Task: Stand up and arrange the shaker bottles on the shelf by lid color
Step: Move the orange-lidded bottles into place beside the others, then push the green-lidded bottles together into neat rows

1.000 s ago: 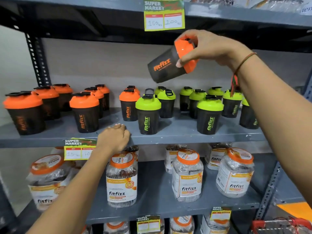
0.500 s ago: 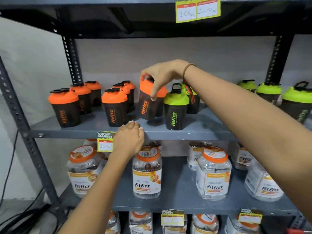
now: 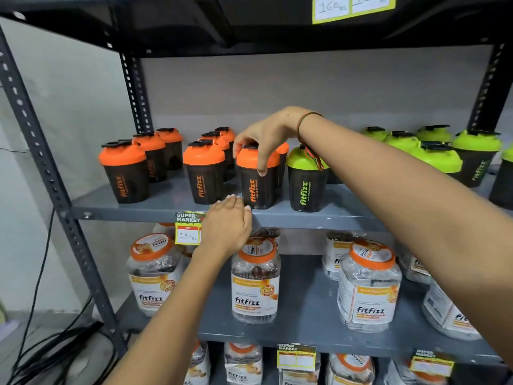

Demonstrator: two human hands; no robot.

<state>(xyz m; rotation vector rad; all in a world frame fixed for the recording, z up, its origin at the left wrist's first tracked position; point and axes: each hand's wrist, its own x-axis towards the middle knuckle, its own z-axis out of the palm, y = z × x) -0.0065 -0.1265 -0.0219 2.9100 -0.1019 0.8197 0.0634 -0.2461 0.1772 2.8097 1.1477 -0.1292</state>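
Observation:
Black shaker bottles stand on the grey middle shelf. Several with orange lids fill its left part. My right hand grips the orange lid of one upright shaker bottle at the shelf front, its base on the shelf. Right beside it stands a green-lidded shaker. Several more green-lidded shakers are grouped at the right. My left hand rests on the shelf's front edge, fingers loosely curled, holding nothing.
A yellow price tag hangs from the shelf edge beside my left hand. Clear jars with orange lids fill the lower shelf. Dark perforated uprights frame the rack. Black cables lie on the floor at the left.
My right hand carried the orange-lidded shaker from up high down to the shelf and stood it upright between the orange bottles and a green one. The left hand stayed on the shelf edge.

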